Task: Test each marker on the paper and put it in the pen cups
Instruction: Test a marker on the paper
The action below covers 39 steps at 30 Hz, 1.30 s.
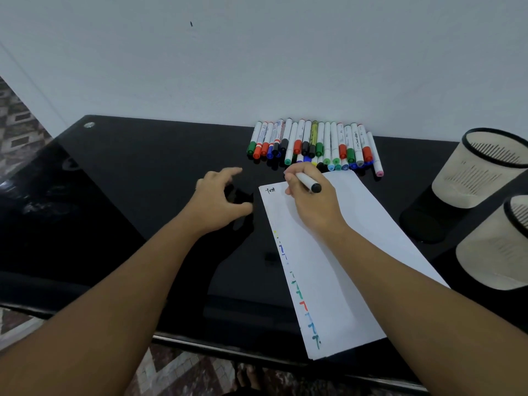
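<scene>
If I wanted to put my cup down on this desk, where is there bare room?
The widest bare stretch is the black desk left of the left hand, out to its far-left corner. A narrower strip lies between the paper and the two pen cups. It is crowded at the back, where the row of markers lies along the wall, just beyond the right hand.

A glossy black worktop (128,172) stands against a pale wall (257,67), 1 silver bolt (89,124) at its far-left corner. Patterned tile floor (17,130) shows at left.

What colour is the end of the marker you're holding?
Black, on the white marker in the right hand; head view.
</scene>
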Motion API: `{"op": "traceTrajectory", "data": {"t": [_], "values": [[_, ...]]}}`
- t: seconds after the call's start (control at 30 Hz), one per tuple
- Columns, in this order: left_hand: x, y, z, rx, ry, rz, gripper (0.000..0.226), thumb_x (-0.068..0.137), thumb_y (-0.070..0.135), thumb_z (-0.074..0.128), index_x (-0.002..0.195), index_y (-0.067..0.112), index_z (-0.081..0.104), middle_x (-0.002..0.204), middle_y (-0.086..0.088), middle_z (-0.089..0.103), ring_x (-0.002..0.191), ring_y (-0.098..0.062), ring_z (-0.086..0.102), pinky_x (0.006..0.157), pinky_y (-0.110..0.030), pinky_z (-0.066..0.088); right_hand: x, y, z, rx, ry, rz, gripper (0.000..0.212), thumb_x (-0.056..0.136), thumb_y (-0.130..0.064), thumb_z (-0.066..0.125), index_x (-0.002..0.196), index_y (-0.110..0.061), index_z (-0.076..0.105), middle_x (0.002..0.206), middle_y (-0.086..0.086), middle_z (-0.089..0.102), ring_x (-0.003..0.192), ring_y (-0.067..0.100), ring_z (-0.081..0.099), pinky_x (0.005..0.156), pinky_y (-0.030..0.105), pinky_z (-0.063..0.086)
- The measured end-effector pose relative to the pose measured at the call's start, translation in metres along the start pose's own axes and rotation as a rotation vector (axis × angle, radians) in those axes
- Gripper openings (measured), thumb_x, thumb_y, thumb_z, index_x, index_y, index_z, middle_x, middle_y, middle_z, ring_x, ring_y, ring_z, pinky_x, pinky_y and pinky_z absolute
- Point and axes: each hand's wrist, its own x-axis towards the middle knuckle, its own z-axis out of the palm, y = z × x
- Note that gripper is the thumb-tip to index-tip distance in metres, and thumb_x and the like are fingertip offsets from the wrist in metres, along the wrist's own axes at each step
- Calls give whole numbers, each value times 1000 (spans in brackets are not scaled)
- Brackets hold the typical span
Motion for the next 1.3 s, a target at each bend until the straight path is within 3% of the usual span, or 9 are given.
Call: {"op": "traceTrajectory", "data": {"t": [0.13,0.3,0.43,0.53,0.63,0.8,0.93,1.03,1.3], "values": [[-12,-12,4,37,80,36,45,87,44,75,129,34,63,124,6,48,124,-16,42,99,-30,38,0,5,-1,-65,-99,41,49,106,-8,47,142,-40,52,102,-15,62,86,0,62,76,16,47],[-12,-16,13,49,172,123,39,89,45,73,127,38,64,118,8,50,118,-14,44,96,-26,36,1,-1,0,87,-143,116,46,99,-33,39,140,-46,56,123,-16,69,123,2,57,105,29,41],[-11,-20,18,179,175,260,32,96,42,63,128,43,65,115,12,53,109,-15,45,98,-44,45,0,-4,0,36,-122,61,27,104,-46,54,129,-42,61,109,2,70,105,11,64,94,30,48],[-10,-18,20,207,197,291,24,99,38,60,122,35,68,113,11,57,106,-14,48,94,-43,46,4,-7,0,42,-111,69,19,103,-32,60,120,-38,64,96,12,63,83,12,61,81,28,52],[-11,-17,21,200,235,322,24,100,29,60,123,24,67,113,6,61,104,-14,54,90,-35,49,9,-13,-5,158,-111,150,32,105,-15,57,128,-36,58,103,6,71,94,23,72,77,28,56],[-17,-13,20,144,333,332,24,100,23,62,122,16,68,109,3,64,92,-10,60,81,-31,54,18,-26,-10,218,-73,284,62,99,-16,68,148,-28,31,111,3,74,93,15,76,96,29,53],[-18,-13,20,113,361,339,23,100,23,62,122,17,69,110,4,66,92,-9,62,81,-32,55,19,-32,-15,-267,-226,52,19,103,-30,62,120,-26,55,105,4,70,91,23,69,76,32,53],[-17,-13,20,112,366,332,24,100,24,62,122,17,68,110,3,66,92,-9,62,82,-31,55,19,-32,-19,-711,-385,-210,19,105,-32,56,122,-34,61,102,-8,66,90,17,61,77,38,53],[-19,-12,20,125,375,385,25,98,21,65,122,15,69,109,4,64,88,-6,58,79,-26,54,15,-34,-20,-922,-403,-307,26,106,-37,52,131,-41,60,113,-5,65,103,21,61,91,45,48]]}}
